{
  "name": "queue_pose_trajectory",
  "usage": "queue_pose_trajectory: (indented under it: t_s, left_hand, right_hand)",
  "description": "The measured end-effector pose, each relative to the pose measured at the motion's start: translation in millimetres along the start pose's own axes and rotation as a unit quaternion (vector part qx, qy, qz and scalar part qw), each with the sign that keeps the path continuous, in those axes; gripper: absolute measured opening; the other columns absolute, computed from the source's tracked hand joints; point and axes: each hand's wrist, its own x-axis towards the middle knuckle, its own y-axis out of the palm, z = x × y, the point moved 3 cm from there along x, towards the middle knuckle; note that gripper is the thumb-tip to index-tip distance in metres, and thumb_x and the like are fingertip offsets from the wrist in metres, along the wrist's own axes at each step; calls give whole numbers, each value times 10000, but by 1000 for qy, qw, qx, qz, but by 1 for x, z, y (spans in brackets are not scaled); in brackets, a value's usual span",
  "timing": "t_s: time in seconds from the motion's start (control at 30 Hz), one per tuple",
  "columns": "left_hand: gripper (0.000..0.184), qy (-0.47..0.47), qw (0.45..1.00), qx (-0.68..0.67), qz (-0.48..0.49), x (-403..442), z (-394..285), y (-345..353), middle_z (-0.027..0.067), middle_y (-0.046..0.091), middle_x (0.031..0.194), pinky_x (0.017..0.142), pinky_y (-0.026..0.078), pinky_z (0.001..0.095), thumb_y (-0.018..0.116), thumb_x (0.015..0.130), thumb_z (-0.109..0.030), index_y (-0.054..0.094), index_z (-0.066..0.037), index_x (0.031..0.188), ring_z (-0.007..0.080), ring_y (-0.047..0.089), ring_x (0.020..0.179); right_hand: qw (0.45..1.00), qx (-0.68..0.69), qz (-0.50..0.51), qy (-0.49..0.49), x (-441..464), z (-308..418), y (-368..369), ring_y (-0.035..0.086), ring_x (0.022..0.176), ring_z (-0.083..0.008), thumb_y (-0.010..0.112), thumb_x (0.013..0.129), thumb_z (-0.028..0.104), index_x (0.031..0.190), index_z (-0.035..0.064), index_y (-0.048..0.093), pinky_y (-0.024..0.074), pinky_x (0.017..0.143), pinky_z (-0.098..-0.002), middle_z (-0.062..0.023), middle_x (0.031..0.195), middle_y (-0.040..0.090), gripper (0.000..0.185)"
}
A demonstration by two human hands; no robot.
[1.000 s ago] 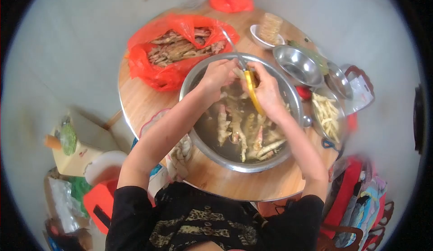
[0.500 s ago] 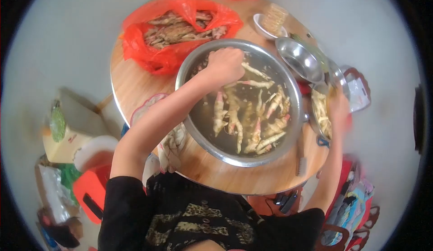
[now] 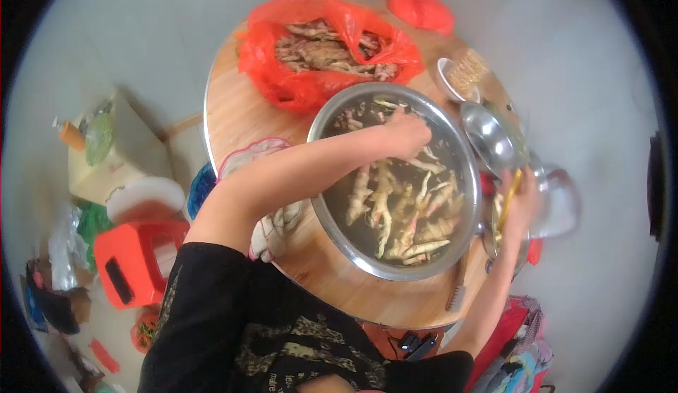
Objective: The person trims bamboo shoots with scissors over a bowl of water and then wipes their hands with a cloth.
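Note:
A large steel basin point(image 3: 326, 227) of murky water holds several pale, pink-tipped ginger roots point(image 3: 385, 199). My left hand point(image 3: 408, 135) is curled closed over the far part of the basin, low among the roots; whatever its fingers hold is hidden. To the basin's right, my right hand point(image 3: 520, 199) grips a slim yellow-handled tool point(image 3: 510, 199), whose working end I cannot make out. Beneath that hand is a steel bowl point(image 3: 522, 255), mostly covered by the hand and forearm.
Unwashed ginger fills a red plastic bag point(image 3: 272, 86) behind the basin. A shiny steel bowl point(image 3: 487, 135) and a white bowl point(image 3: 446, 75) stand at the right rear. A cloth point(image 3: 272, 234) lies left of the basin, and a brush point(image 3: 457, 295) rests near the table's front edge.
The view has shifted, so the table appears further right and lower. My left hand remains closed over the basin; my right hand has turned, and the yellow tool now shows clearly.

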Motion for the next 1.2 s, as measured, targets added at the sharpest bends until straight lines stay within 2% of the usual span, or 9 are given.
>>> queue_pose_trajectory:
  t_s: [0.13,0.23,0.3,0.33,0.43,0.63,0.73,0.87,1.2]
  left_hand:
    - [188,-46,989,-102,-95,-12,10,-35,151,706,904,760,533,437,662,809,-168,725,-57,946,349,681,846]
    - [189,-72,958,-241,-139,-27,21,-55,107,723,854,722,524,383,701,811,-149,724,-25,951,256,686,786]
    - [209,-96,841,-523,-100,-38,27,-55,62,724,853,692,505,323,714,831,-126,720,6,993,154,661,783]
    - [231,-97,820,-557,-86,-45,24,-60,29,711,882,685,486,267,694,872,-107,713,14,1068,88,625,786]
    - [282,-100,737,-662,-93,-54,20,-59,16,700,874,697,480,248,685,868,-83,700,-1,1137,91,612,758]
    - [342,-61,652,-753,-66,-49,25,-55,10,653,876,662,465,228,671,880,-58,673,18,1214,87,565,715]
    - [338,-48,694,-717,-47,-48,21,-57,20,641,886,644,460,230,665,890,-57,666,38,1215,86,559,718]
    - [342,-55,673,-736,-53,-47,22,-52,18,636,861,642,461,230,666,890,-61,665,39,1217,83,560,716]
    - [352,-55,719,-692,-24,-54,18,-53,-52,633,842,619,447,217,678,871,-75,691,-54,1222,41,540,699]
  right_hand:
    - [989,120,63,51,-16,40,20,640,750,-143,762,901,263,1274,-16,605,522,675,-291,-79,902,680,492]
    - [977,143,145,70,-29,46,28,605,667,-113,773,894,247,1269,2,614,506,609,-264,-68,876,665,476]
    - [973,160,149,-67,-40,42,37,563,623,-90,797,874,242,1269,-10,610,470,557,-247,-55,859,656,505]
    - [966,162,198,27,-49,49,30,548,653,-84,814,859,222,1269,-21,606,455,572,-246,-46,857,653,520]
    - [960,117,251,46,-63,47,28,541,680,-80,826,846,216,1271,-32,602,445,581,-245,-37,850,648,540]
    - [956,128,263,0,-73,41,31,554,707,-70,835,834,208,1265,-40,611,458,610,-244,-9,813,640,546]
    - [955,126,266,-25,-71,46,31,575,733,-72,836,833,216,1269,-32,616,478,647,-249,-19,829,661,547]
    - [956,129,264,-11,-73,44,36,619,780,-85,840,828,234,1282,-29,619,513,716,-268,-43,876,706,569]
    - [948,153,278,10,-77,28,47,620,990,-137,849,820,251,1293,-54,613,506,891,-301,-100,1095,705,610]
